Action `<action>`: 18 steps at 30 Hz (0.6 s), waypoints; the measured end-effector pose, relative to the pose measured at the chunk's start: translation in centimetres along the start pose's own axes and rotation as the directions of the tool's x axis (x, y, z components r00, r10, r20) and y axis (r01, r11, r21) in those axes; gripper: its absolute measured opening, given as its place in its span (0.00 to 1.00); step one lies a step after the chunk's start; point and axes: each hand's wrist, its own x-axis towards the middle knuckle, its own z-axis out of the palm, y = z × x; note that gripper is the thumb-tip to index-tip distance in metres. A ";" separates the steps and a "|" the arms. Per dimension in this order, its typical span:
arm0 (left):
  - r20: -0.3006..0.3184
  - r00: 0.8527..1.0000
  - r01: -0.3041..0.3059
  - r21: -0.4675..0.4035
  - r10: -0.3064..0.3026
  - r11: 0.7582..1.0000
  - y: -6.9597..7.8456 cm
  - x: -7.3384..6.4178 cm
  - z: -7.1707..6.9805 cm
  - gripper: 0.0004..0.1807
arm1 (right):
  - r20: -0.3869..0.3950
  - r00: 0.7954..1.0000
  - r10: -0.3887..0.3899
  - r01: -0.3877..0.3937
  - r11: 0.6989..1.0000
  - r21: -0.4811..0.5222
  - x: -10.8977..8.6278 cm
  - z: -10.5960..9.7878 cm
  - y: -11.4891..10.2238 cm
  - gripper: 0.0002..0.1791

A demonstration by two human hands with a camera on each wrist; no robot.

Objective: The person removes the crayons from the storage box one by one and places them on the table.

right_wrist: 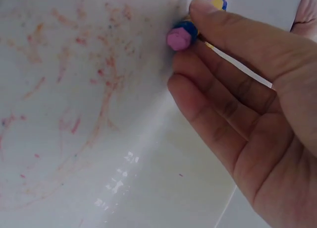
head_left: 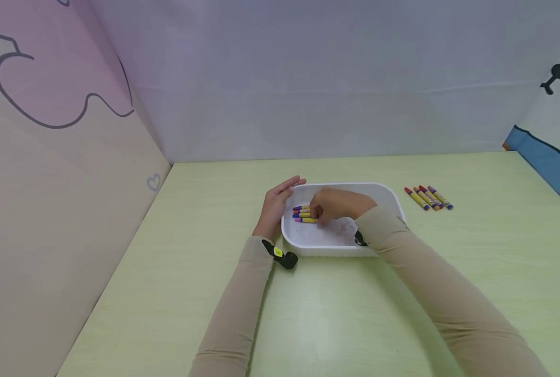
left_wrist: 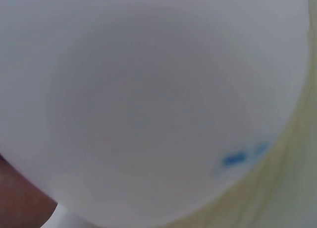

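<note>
My right hand [head_left: 329, 203] reaches into a white tray [head_left: 303, 249]. In the right wrist view, its thumb and fingertips pinch a pink crayon [right_wrist: 179, 38] in a yellow and blue wrapper, flat pink end towards the camera. Several crayons [head_left: 301, 215] lie side by side at the tray's left end, partly hidden by that hand. Against the tray's left outer wall rests my left hand [head_left: 274, 208], its fingers extended towards the far corner. The left wrist view is filled mostly by blurred white tray wall [left_wrist: 148, 104] with a small blue mark.
To the right of the tray, several yellow-wrapped crayons [head_left: 416, 199] lie slanted on the pale green table [head_left: 167, 293]. Reddish and orange smudges [right_wrist: 106, 84] mark the tray floor. Pale walls [head_left: 308, 104] enclose the table's back and sides.
</note>
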 end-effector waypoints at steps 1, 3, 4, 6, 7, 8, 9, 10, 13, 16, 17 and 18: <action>0.000 1.000 0.001 0.004 -0.001 1.000 0.0 0.0 0.0 0.21 | 0.001 1.000 0.003 -0.003 1.000 0.005 0.0 0.0 0.0 0.08; 0.000 1.000 0.001 0.007 -0.001 1.000 0.0 0.0 0.0 0.21 | 0.003 1.000 0.003 -0.003 1.000 0.012 0.0 0.0 0.1 0.07; -0.002 1.000 0.003 0.008 -0.003 1.000 0.0 0.0 0.0 0.20 | 0.004 1.000 0.000 0.000 1.000 0.014 0.0 0.0 0.1 0.07; -0.006 1.000 0.003 0.015 -0.002 1.000 0.0 0.0 0.0 0.20 | 0.007 1.000 -0.004 0.004 1.000 0.017 0.0 0.0 0.1 0.08; -0.009 1.000 0.003 0.016 -0.003 1.000 0.1 0.0 0.1 0.20 | 0.008 1.000 -0.008 0.008 1.000 0.017 -0.1 -0.1 0.1 0.08; -0.012 1.000 0.002 0.015 -0.002 1.000 0.0 0.0 0.1 0.20 | 0.008 1.000 -0.015 0.015 1.000 0.015 -0.1 -0.2 0.1 0.08; -0.017 1.000 0.002 0.014 -0.002 1.000 0.0 0.1 0.1 0.20 | 0.008 1.000 -0.016 0.016 1.000 0.014 -0.2 -0.3 0.1 0.09; -0.021 1.000 0.001 0.015 0.000 1.000 0.0 0.1 0.2 0.19 | 0.005 1.000 -0.022 0.022 1.000 0.009 -0.3 -0.4 0.1 0.09; -0.028 1.000 0.000 0.014 0.000 1.000 -0.1 0.1 0.2 0.19 | -0.005 1.000 -0.017 0.017 1.000 -0.002 -0.8 -1.0 -0.1 0.09; -0.027 1.000 0.004 0.022 -0.003 1.000 -0.1 0.1 0.1 0.19 | -0.017 1.000 -0.010 0.009 1.000 -0.020 -1.4 -1.9 -0.3 0.09; -0.027 1.000 0.008 0.026 -0.007 1.000 0.0 0.1 0.1 0.19 | -0.021 1.000 -0.003 0.002 1.000 -0.025 -1.7 -2.2 -0.2 0.09; -0.025 1.000 0.012 0.031 -0.011 0.999 0.0 0.1 0.1 0.19 | -0.024 1.000 0.002 -0.003 1.000 -0.031 -1.9 -2.5 -0.2 0.09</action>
